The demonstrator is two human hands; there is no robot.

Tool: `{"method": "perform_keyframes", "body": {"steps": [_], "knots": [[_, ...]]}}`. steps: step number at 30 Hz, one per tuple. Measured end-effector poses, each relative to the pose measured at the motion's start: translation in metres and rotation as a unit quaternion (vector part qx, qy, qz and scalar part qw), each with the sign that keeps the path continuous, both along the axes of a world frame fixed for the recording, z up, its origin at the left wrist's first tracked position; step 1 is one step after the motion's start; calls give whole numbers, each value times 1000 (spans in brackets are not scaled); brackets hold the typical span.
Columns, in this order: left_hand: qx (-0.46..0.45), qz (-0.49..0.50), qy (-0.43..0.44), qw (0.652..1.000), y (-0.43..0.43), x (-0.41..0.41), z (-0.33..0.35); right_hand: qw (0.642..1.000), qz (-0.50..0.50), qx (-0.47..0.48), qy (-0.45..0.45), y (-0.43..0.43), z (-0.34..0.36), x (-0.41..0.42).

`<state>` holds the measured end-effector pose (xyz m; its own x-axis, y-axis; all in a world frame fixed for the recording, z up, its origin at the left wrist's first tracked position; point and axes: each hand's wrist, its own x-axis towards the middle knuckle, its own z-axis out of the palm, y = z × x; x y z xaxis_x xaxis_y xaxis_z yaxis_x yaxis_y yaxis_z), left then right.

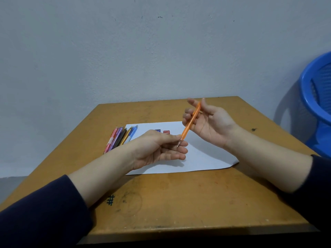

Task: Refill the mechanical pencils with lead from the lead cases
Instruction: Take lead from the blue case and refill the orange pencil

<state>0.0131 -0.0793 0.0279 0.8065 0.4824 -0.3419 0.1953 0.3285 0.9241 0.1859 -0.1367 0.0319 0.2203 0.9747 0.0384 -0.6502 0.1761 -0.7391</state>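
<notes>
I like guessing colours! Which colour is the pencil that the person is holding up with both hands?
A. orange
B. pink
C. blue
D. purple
A: the orange pencil runs between the right hand and the left hand; the other colours lie in the row of pencils on the table.

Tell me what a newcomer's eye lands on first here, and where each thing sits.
First, the orange mechanical pencil held slantwise above the white paper at mid-table: the right hand has its upper barrel, the left hand is at its metal tip. Next, the row of coloured pencils at the paper's left edge. Then the blue plastic chair at far right.
</notes>
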Motion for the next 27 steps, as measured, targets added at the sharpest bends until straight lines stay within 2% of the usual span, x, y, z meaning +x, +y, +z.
{"method": "perform_keyframes", "body": {"steps": [2, 5, 8, 14, 16, 19, 21, 25, 27], "knots": [[13, 13, -13, 1000, 1, 1, -1, 992, -41, -14, -115, 0, -3, -2], [38, 23, -20, 999, 2, 1, -2, 960, -77, -21, -269, -3, -6, -8], [91, 25, -25, 995, 2, 0, -5, 951, -94, -34, -293, -3, -7, -8], [199, 74, -50, 976, 5, 1, -8, 951, -132, -57, -274, -1, -6, -1], [320, 101, -16, 942, 9, 1, -10, 950, -144, -72, -267, 0, -3, 5], [494, 112, 41, 861, 15, -1, -13, 937, -158, -97, -297, -1, 3, 16], [549, 105, 56, 828, 21, -1, -16, 910, -180, -127, -350, -2, 5, 26], [592, 56, 135, 793, 36, 2, -28, 791, -259, -195, -518, 2, 2, 47], [590, 25, 183, 786, 42, 3, -34, 759, -267, -213, -554, 5, -2, 52]]}}
